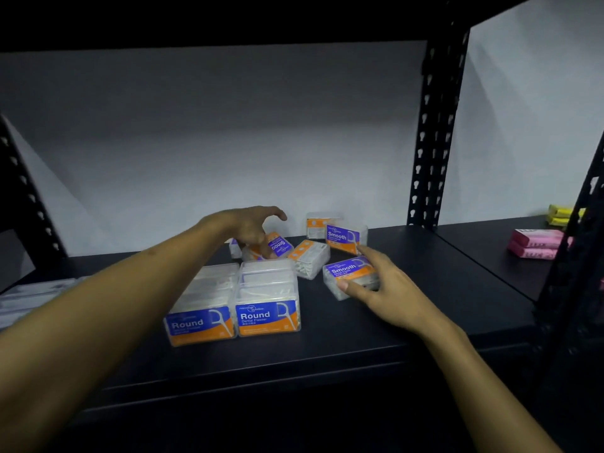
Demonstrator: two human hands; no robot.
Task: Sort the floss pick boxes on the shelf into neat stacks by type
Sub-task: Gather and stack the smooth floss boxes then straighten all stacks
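Two rows of clear "Round" floss boxes (267, 317) with blue and orange labels stand side by side at the shelf's front middle. Behind them lie loose purple-labelled "Smooth" boxes. My left hand (251, 228) reaches over the rows, fingers curled, touching a tilted "Smooth" box (280, 245). My right hand (379, 286) grips another "Smooth" box (346, 273) lying flat to the right, thumb on its front edge. One box lies on its side (310, 258) between them. Two more stand at the back (343, 238).
The black shelf board (425, 308) has a black perforated upright (434, 135) at the back right. Pink packs (536, 246) and yellow packs (560, 215) lie on the neighbouring shelf to the right. Pale flat packs (29, 297) sit at the far left.
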